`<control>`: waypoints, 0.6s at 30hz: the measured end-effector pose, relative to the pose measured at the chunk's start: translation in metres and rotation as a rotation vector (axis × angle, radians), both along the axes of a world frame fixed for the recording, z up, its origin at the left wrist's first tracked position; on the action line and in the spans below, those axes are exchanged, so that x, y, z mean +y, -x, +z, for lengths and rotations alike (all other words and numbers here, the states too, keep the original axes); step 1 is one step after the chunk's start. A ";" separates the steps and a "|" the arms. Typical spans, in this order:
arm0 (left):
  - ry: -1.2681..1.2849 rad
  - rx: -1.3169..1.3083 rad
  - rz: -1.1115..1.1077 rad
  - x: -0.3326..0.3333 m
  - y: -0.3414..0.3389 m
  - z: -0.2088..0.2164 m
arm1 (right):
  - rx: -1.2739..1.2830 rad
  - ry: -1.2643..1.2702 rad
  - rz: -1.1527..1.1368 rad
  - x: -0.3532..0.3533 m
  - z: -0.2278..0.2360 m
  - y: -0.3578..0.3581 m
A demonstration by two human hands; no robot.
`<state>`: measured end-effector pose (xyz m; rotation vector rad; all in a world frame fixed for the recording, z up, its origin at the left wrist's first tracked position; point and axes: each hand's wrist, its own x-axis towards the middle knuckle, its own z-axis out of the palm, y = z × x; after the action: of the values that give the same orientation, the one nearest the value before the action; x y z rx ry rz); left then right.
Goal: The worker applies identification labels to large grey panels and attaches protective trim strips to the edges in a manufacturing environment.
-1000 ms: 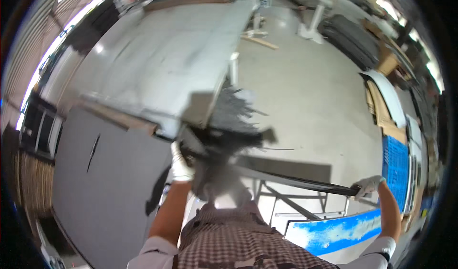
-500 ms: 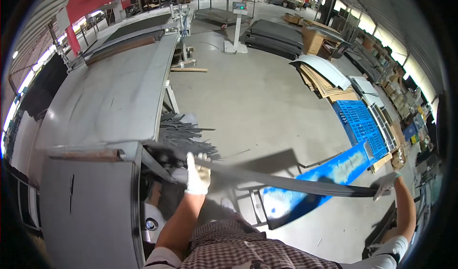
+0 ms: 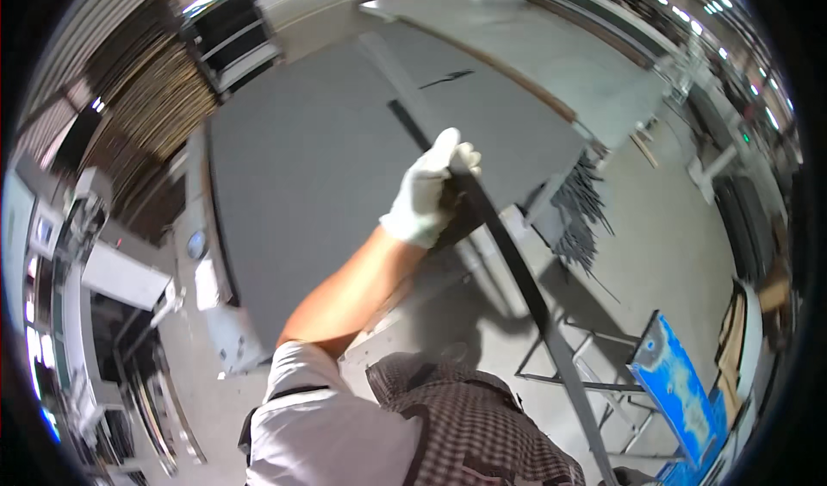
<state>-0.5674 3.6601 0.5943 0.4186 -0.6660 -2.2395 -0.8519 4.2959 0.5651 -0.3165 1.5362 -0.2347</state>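
My left hand (image 3: 426, 186), in a white glove, is closed around a long, narrow dark strip (image 3: 517, 262). The strip slants across the view, its far end above a large dark grey sheet (image 3: 301, 167) and its near end at the lower edge. Beside that near end is a small grey patch that looks like my gloved right hand (image 3: 634, 476); most of it is cut off and its fingers do not show. On the sheet lies a thin black scrap (image 3: 446, 78). A pile of dark strips (image 3: 579, 214) hangs by the table's right corner.
A blue, white-smeared board (image 3: 676, 383) rests on a metal frame (image 3: 594, 387) at lower right. Beyond the sheet stretches a pale table (image 3: 508, 34), with a brown bar (image 3: 491, 68) between them. Stacked boards (image 3: 159, 98) stand far left, near a white machine (image 3: 125, 275).
My view has turned left toward the grey sheet. The strip, stretched sideways before, now slants from the sheet down to the lower edge. My right hand has nearly left the view.
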 end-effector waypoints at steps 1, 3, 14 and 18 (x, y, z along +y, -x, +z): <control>-0.071 0.053 0.085 -0.001 -0.050 -0.022 | -0.026 0.011 0.116 -0.024 -0.006 -0.003; -0.095 -0.104 0.329 0.032 -0.141 -0.022 | -0.066 0.069 0.199 -0.041 -0.022 -0.025; -0.012 -0.405 0.731 0.091 -0.438 -0.104 | -0.107 -0.066 0.522 -0.045 -0.059 -0.212; 0.128 -0.382 0.784 0.055 -0.460 -0.118 | -0.072 0.086 0.423 -0.041 -0.054 -0.274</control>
<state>-0.1078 3.7153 0.4763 0.8814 -0.6785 -1.3786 -0.5783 4.2547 0.5115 -0.6837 1.3551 0.0214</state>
